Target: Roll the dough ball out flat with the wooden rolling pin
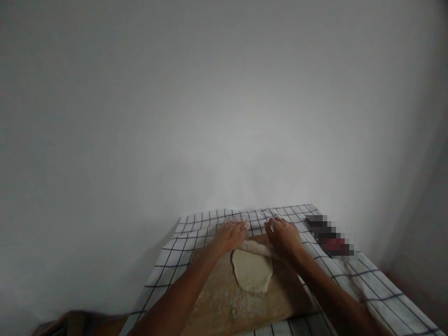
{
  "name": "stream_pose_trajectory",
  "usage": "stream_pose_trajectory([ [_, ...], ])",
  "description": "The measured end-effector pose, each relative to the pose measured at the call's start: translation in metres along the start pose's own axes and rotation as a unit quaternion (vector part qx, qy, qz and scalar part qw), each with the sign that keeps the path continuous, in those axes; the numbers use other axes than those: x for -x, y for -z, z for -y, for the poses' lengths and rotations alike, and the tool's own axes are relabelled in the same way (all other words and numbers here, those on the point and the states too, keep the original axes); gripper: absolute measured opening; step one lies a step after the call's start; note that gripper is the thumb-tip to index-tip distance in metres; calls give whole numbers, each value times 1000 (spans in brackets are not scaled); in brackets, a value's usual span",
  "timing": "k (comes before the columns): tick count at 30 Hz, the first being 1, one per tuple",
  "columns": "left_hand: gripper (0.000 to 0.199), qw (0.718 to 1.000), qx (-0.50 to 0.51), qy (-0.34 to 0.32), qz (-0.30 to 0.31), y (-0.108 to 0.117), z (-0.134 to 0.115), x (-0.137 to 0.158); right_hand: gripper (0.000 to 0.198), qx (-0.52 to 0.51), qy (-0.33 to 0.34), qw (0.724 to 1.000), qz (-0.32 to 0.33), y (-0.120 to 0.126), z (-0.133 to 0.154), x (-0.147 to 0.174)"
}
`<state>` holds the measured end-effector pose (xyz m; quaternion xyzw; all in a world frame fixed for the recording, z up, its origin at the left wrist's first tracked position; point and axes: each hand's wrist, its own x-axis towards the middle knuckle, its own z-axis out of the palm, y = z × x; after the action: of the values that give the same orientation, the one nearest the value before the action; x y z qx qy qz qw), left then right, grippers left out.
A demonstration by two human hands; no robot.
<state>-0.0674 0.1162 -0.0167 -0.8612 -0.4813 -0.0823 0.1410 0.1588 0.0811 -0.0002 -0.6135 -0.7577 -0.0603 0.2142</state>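
A flattened sheet of pale dough point(252, 271) lies on a floured wooden board point(217, 303). Across the dough's far edge runs a light rolling pin point(258, 248), its two ends covered by my hands. My left hand point(231, 233) rests over the pin's left end, fingers stretched forward past it and whitened with flour. Over the right end lies my right hand point(284, 237), its fingers loosely bent and apart, reaching beyond the pin rather than wrapped around it. Flour is scattered on the board nearer to me.
A white cloth with dark grid lines point(164, 268) covers the table under the board. To the right lies a dark, flat object point(325, 238), blurred out by pixels. A plain pale wall point(224, 116) rises behind the table's far edge.
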Motion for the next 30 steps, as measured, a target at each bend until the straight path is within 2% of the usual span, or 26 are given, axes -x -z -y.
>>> stream_pose_trajectory([
  [3, 38, 1000, 3, -8, -1, 1, -2, 12, 39, -8, 28, 999, 24, -6, -2, 0],
  [8, 40, 1000, -3, 9, -10, 16, -18, 61, 27, -38, 82, 994, 61, -11, -3, 19],
  [12, 46, 997, -4, 41, -60, 31, -48, 114, 31, -88, 156, 983, 31, -10, -1, 51],
  [16, 60, 995, -43, 15, -90, 37, -73, 165, 36, -123, 144, 982, -19, -9, 3, 95],
  [18, 65, 994, -50, 0, -94, 36, -76, 176, 41, -126, 150, 980, -31, -8, 3, 110],
  [20, 64, 996, -39, 1, -84, 36, -73, 170, 43, -126, 161, 978, -32, -5, 1, 111],
  [23, 55, 998, 5, 15, -54, 37, -58, 139, 37, -118, 148, 982, -18, 0, -1, 81],
  [27, 46, 997, 72, 14, -16, 38, -33, 93, 48, -79, 94, 992, 24, 0, 6, 4],
  [30, 46, 995, 96, 39, -6, 31, -19, 77, 48, -79, 88, 992, 40, -10, 15, -51],
])
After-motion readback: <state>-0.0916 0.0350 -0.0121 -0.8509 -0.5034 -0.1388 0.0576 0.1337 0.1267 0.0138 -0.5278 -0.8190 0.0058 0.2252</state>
